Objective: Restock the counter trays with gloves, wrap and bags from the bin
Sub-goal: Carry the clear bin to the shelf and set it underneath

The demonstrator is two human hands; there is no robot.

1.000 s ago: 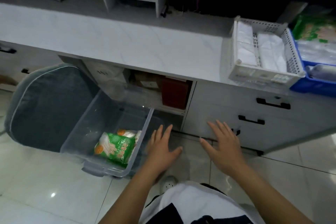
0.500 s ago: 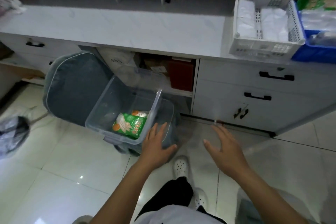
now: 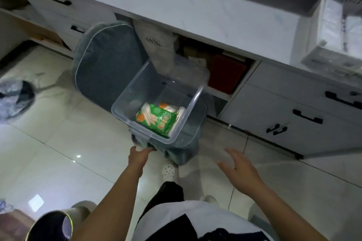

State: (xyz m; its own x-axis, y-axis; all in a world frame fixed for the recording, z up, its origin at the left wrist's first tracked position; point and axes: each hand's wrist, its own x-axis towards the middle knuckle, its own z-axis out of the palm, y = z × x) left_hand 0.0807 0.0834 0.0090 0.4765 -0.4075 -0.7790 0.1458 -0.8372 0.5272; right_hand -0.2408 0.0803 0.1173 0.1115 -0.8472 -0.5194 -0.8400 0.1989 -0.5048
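Note:
A clear plastic bin [image 3: 125, 115] sits on a grey-blue cushioned seat [image 3: 105, 64] in front of the counter. Inside it lies a green pack of gloves [image 3: 156, 118], with a white and orange pack [image 3: 169, 106] behind it. My left hand [image 3: 139, 155] reaches to the bin's near end, its fingers curled at the handle under the rim. My right hand [image 3: 241, 170] hovers to the right of the bin with fingers spread and holds nothing. A white slotted tray [image 3: 317, 53] with white packs stands on the counter [image 3: 195, 10] at the far right.
White drawers with black handles [image 3: 303, 115] run under the counter on the right. An open cupboard with a red box [image 3: 227, 74] lies behind the bin. A plastic bag [image 3: 13, 100] lies on the tiled floor at left. My shoe [image 3: 168, 170] is below the bin.
My view has stepped back and tilted down. My left hand went from hovering open beside the bin to curling at its near end. My right hand stays spread in the air.

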